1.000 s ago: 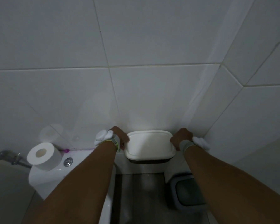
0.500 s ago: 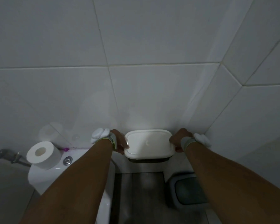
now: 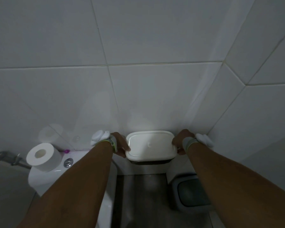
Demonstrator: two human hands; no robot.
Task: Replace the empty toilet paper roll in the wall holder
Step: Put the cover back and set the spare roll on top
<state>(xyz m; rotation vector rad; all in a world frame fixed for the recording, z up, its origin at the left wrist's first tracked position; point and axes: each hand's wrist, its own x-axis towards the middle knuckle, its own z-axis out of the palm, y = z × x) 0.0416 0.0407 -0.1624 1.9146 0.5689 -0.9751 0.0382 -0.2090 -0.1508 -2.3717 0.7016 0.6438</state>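
Your left hand (image 3: 120,145) and your right hand (image 3: 179,142) each grasp one side of the white wall holder (image 3: 150,145), fingers curled on the edges of its closed cover; the empty roll is hidden inside, so I cannot tell how it sits; the fresh roll (image 3: 42,157) stands on end on the toilet tank (image 3: 56,175), well apart from your hands. If you pull unevenly, I think the cover can jam, or come off suddenly and fall toward the bin (image 3: 192,193) below; your left forearm passes over the tank, so a wide swing can knock the fresh roll to the floor.
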